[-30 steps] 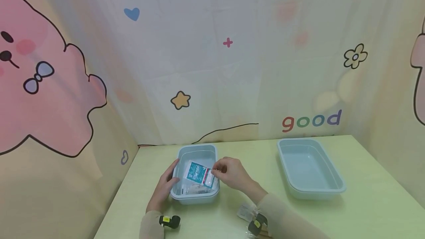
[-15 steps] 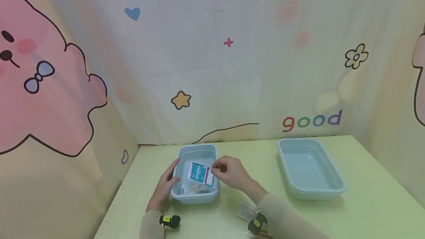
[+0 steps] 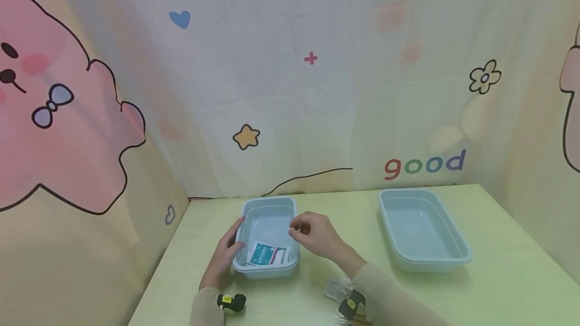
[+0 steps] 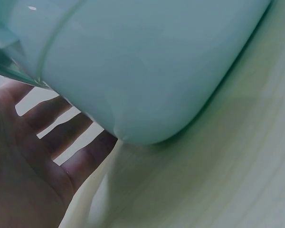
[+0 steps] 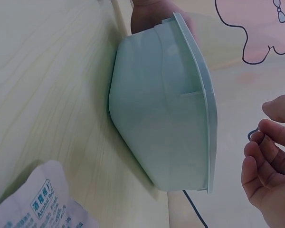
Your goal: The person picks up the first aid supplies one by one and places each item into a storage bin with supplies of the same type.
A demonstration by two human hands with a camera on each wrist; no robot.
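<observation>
A pale blue plastic tub point(image 3: 267, 203) stands at the left of the table. Inside, a flat teal-and-white packet point(image 3: 262, 254) with a red stripe lies near the front wall. My left hand point(image 3: 220, 258) rests against the tub's left side, thumb at the rim; its fingers point(image 4: 88, 154) stretch straight along the outer wall in the left wrist view. My right hand point(image 3: 317, 235) hovers at the tub's right rim, holding nothing. In the right wrist view its thumb and index finger are apart, the other fingers loosely bent.
A second pale blue tub point(image 3: 426, 230) stands at the right of the table. Near my right forearm lies a white packet point(image 3: 336, 288), printed "Alcohol Pad" in the right wrist view. A patterned curtain point(image 3: 281, 89) hangs behind the table.
The teal-and-white packet has left my right fingers and dropped to the front of the tub. Thumb and index finger have parted slightly; the left hand has stayed put.
</observation>
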